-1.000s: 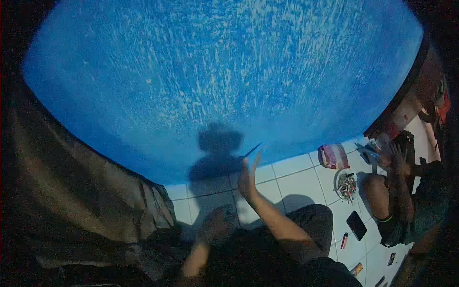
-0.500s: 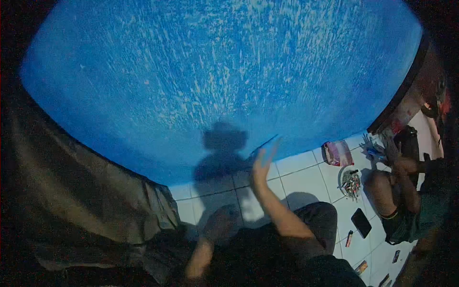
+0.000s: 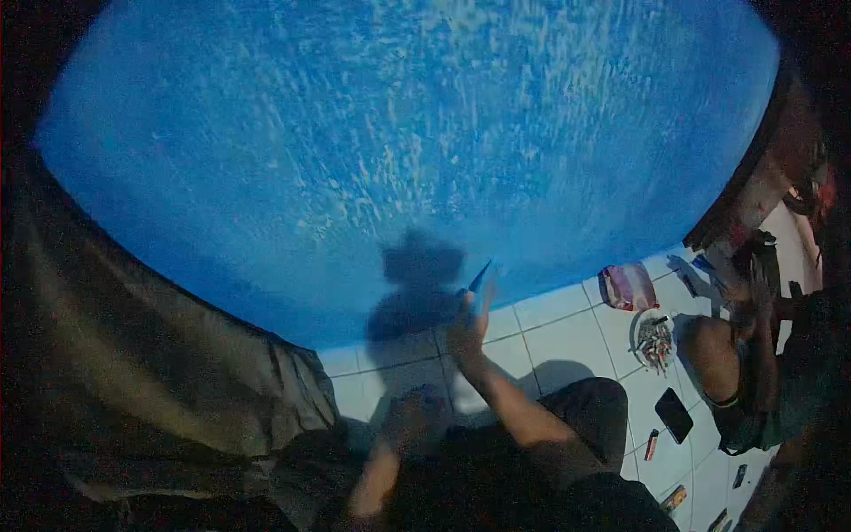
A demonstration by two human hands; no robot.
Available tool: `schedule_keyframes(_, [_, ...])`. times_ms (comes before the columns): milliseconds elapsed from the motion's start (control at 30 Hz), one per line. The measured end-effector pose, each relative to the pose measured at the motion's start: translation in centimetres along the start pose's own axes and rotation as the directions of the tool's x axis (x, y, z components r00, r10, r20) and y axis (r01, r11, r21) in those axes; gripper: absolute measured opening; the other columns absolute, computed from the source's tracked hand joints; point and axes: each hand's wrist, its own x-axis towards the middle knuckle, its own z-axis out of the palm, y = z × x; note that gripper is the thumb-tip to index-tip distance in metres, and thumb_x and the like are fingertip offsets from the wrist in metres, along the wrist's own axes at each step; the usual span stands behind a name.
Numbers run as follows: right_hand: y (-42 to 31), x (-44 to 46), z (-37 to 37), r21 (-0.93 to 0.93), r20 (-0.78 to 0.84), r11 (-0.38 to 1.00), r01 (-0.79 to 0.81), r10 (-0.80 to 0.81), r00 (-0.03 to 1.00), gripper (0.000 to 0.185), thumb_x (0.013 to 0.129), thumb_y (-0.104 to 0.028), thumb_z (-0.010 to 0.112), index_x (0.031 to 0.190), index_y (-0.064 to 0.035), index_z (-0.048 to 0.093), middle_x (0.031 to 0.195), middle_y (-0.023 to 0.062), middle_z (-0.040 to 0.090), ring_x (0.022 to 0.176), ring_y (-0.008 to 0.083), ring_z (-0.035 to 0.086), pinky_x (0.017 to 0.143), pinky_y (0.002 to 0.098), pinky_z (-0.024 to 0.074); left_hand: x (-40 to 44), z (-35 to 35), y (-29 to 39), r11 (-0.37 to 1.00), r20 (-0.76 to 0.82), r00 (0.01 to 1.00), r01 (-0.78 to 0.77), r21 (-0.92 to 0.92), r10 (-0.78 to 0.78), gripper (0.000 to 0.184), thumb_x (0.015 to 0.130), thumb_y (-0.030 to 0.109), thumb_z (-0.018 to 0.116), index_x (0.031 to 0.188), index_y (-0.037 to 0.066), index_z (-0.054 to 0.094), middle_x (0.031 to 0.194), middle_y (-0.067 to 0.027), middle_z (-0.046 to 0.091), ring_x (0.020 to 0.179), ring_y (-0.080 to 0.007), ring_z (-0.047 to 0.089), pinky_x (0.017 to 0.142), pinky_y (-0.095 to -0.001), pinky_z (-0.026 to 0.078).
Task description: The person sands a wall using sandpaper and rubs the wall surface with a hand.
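Observation:
My right hand (image 3: 470,330) is raised before the lower edge of the blue wall (image 3: 550,239), its fingers stretched upward and slightly blurred; no object shows in it. A narrow dark shadow lies on the wall just above the fingertips. Low in front of my body, my left hand (image 3: 415,420) hangs over the white tiled floor (image 3: 567,346). It is in deep shadow, so its fingers and anything in them cannot be made out.
At right, a pink and white packet (image 3: 628,286) lies near a bowl of small sticks or butts (image 3: 654,341), a dark phone (image 3: 674,415) and a lighter (image 3: 651,445). Another person's hand (image 3: 758,288) and bent knee are beside them. Dark cloth (image 3: 177,355) hangs at left.
My right hand first moved right, then slightly back left, and its fingers now look closer together. The other person's hands parted and shifted. The view has moved slightly.

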Motion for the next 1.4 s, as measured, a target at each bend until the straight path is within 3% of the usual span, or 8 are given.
schedule_keyframes(167, [1.7, 4.0, -2.5, -0.149, -0.244, 0.978, -0.148, 0.109, 0.964, 0.07, 0.104, -0.043, 0.034, 0.151, 0.0044, 0.012, 0.158, 0.025, 0.012, 0.146, 0.0356, 0.014, 0.119, 0.0426, 0.0104, -0.8, -0.4, 0.5, 0.995, -0.015, 0.998, -0.06, 0.08, 0.061, 0.057, 0.091, 0.048, 0.058, 0.129, 0.005, 0.055, 0.122, -0.0242, 0.061, 0.112, -0.0422, 0.058, 0.095, -0.0512, 0.046])
schedule_keyframes(467, [0.4, -0.2, -0.3, -0.106, 0.014, 0.993, -0.057, 0.059, 0.998, 0.074, 0.103, -0.04, 0.037, 0.152, 0.0047, 0.004, 0.16, 0.0237, 0.001, 0.148, 0.0375, 0.002, 0.12, 0.0458, 0.0029, -0.8, -2.2, 4.4, 0.992, -0.013, 0.997, -0.078, 0.104, 0.08, 0.055, 0.096, 0.049, 0.049, 0.131, 0.006, 0.054, 0.121, -0.0236, 0.061, 0.108, -0.0416, 0.06, 0.096, -0.0551, 0.043])
schedule_keyframes(633, [-2.1, 3.4, -2.1, -0.081, -0.108, 0.989, -0.127, 0.118, 0.987, 0.076, 0.103, -0.045, 0.034, 0.152, 0.0046, 0.005, 0.16, 0.0239, 0.001, 0.148, 0.0373, 0.001, 0.119, 0.047, 0.0032, -0.7, -1.7, 3.2, 0.945, 0.121, 0.99, 0.034, 0.325, -0.077, 0.052, 0.095, 0.048, 0.05, 0.128, 0.008, 0.057, 0.118, -0.0231, 0.062, 0.103, -0.0401, 0.063, 0.092, -0.0541, 0.047])
schedule_keyframes(933, [0.4, 0.5, -0.4, -0.17, -0.042, 0.985, -0.016, 0.009, 0.999, 0.073, 0.104, -0.041, 0.037, 0.152, 0.0027, 0.005, 0.158, 0.0263, 0.011, 0.147, 0.0354, 0.01, 0.119, 0.044, 0.0137, -1.2, -2.7, 4.9, 0.993, 0.051, 0.999, -0.013, 0.115, 0.007, 0.056, 0.094, 0.049, 0.051, 0.126, 0.003, 0.056, 0.117, -0.0234, 0.062, 0.102, -0.0394, 0.063, 0.092, -0.0537, 0.047])
schedule_keyframes(1100, [-5.2, 3.8, -2.8, 0.177, -0.076, 0.888, -0.424, 0.442, 0.894, 0.081, 0.102, -0.054, 0.03, 0.154, -0.0038, -0.005, 0.16, 0.0213, -0.004, 0.148, 0.0371, 0.005, 0.119, 0.0454, 0.0106, -1.9, -2.9, 4.9, 0.995, 0.032, 0.999, -0.021, 0.1, 0.018, 0.055, 0.094, 0.048, 0.052, 0.126, 0.003, 0.055, 0.12, -0.0224, 0.061, 0.106, -0.0394, 0.061, 0.094, -0.0543, 0.046])
schedule_keyframes(1233, [2.3, -0.6, -0.9, -0.093, 0.022, 0.932, -0.352, 0.355, 0.935, 0.087, 0.099, -0.059, 0.032, 0.153, -0.0058, -0.011, 0.16, 0.0213, -0.005, 0.147, 0.0374, 0.003, 0.119, 0.0449, 0.008, -1.3, -3.0, 5.1, 0.995, 0.024, 0.999, -0.028, 0.1, 0.026, 0.055, 0.094, 0.047, 0.053, 0.127, 0.003, 0.055, 0.122, -0.0217, 0.06, 0.108, -0.0394, 0.06, 0.095, -0.0548, 0.045])
schedule_keyframes(1300, [4.6, -1.5, 0.5, -0.02, 0.034, 0.986, -0.168, 0.168, 0.985, 0.077, 0.103, -0.041, 0.039, 0.152, 0.0018, -0.003, 0.159, 0.0266, -0.005, 0.148, 0.0344, 0.0, 0.119, 0.0436, 0.0056, -1.5, -2.7, 4.5, 0.994, 0.012, 0.999, -0.031, 0.107, 0.03, 0.055, 0.093, 0.047, 0.053, 0.127, 0.003, 0.055, 0.123, -0.0213, 0.06, 0.11, -0.0394, 0.059, 0.095, -0.0551, 0.044])
schedule_keyframes(1400, [-0.7, 0.8, -0.4, 0.013, -0.07, 0.964, -0.264, 0.265, 0.962, 0.08, 0.103, -0.044, 0.039, 0.152, 0.0014, -0.005, 0.159, 0.025, -0.003, 0.148, 0.0329, 0.002, 0.119, 0.0433, 0.0066, -1.9, -2.6, 4.0, 0.992, 0.002, 1.0, -0.029, 0.126, 0.029, 0.054, 0.093, 0.046, 0.054, 0.127, 0.003, 0.054, 0.125, -0.0207, 0.059, 0.112, -0.0394, 0.058, 0.096, -0.0554, 0.043])
